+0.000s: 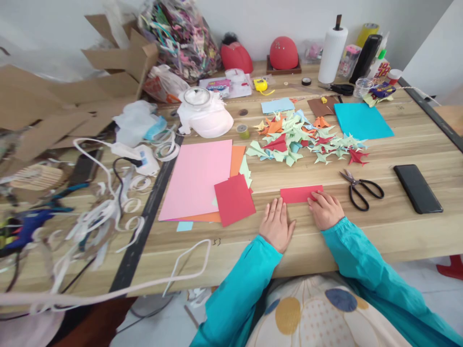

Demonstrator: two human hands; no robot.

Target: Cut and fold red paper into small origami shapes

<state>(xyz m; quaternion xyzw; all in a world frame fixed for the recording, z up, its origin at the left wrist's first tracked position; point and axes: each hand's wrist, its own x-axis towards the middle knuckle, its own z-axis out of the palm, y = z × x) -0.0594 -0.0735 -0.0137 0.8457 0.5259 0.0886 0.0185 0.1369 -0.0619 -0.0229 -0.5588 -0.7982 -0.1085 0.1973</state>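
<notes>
A red oblong paper strip (296, 194) is laid left-to-right, right end pressed by the flattened right hand (326, 210), flat, empty left hand (276, 224) just near-left.

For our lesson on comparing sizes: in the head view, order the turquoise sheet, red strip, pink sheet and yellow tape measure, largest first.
1. Pink sheet
2. Turquoise sheet
3. Red strip
4. Yellow tape measure

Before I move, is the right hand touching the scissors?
Apart. The head view shows bare tabletop between the right hand and the scissors, whose looped handles lie just beyond it.
</notes>
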